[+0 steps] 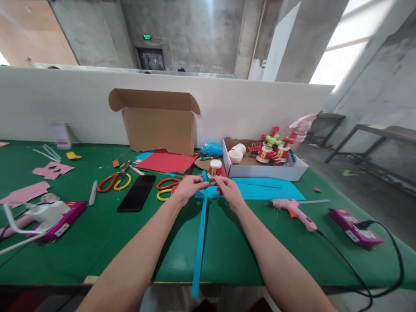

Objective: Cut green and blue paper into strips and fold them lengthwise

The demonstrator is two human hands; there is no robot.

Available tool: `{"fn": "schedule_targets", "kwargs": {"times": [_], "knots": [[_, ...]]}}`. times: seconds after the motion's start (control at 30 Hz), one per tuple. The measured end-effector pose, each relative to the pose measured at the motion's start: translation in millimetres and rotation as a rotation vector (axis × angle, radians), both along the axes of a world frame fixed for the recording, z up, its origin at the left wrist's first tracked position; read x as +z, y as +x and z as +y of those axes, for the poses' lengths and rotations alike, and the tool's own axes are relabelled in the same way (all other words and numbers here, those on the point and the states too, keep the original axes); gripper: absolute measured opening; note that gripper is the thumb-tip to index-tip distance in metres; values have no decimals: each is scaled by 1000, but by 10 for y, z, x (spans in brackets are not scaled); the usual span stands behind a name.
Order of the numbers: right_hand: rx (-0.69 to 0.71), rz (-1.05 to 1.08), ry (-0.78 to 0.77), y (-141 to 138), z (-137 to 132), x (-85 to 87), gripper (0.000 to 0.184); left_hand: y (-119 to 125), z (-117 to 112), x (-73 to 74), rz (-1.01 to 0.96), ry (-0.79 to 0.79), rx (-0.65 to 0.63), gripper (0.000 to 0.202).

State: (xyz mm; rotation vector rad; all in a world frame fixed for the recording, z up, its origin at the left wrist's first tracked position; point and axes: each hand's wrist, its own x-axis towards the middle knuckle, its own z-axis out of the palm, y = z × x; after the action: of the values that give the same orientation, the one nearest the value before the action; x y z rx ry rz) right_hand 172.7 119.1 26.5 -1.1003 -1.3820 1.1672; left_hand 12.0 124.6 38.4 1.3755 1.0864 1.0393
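Observation:
A long, narrow blue paper strip (200, 242) hangs down from between my hands, its lower end past the table's front edge. My left hand (190, 189) is closed, thumb and fingers pinching the strip near its upper part. Close by on the other side, my right hand (229, 191) is also closed, its fingertips pinched at the blue paper; exactly where they grip is partly hidden. Just behind the fingers stands a small red-and-white paper cup (215, 168), upside down. Blue paper sheets (260, 189) lie beneath and to the right of my right hand.
Scissors (117, 178), another pair (164, 189) and a black phone (136, 193) lie left. Red paper (167, 161) lies before an open cardboard box (159, 125). A white tray (266, 173) holds cups and decorated pieces. A pink glue gun (294, 209) and purple power strip (355, 227) sit right.

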Motion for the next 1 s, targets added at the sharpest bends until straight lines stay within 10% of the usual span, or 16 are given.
{"fn": "schedule_targets", "kwargs": {"times": [0.27,0.57,0.8,1.0], "knots": [[34,20,-28,3,-19,18,34,74,-62,-17,197,6,-119,48],[-304,-126,68,-1,33,-83,31,129,-71,-49,215,-60,-128,40],[-36,121,-142,106,55,14,38,111,-81,-69,175,-97,-172,36],[-175,-18,-7,147,54,42,34,110,-81,-86,178,-109,-224,38]]}}
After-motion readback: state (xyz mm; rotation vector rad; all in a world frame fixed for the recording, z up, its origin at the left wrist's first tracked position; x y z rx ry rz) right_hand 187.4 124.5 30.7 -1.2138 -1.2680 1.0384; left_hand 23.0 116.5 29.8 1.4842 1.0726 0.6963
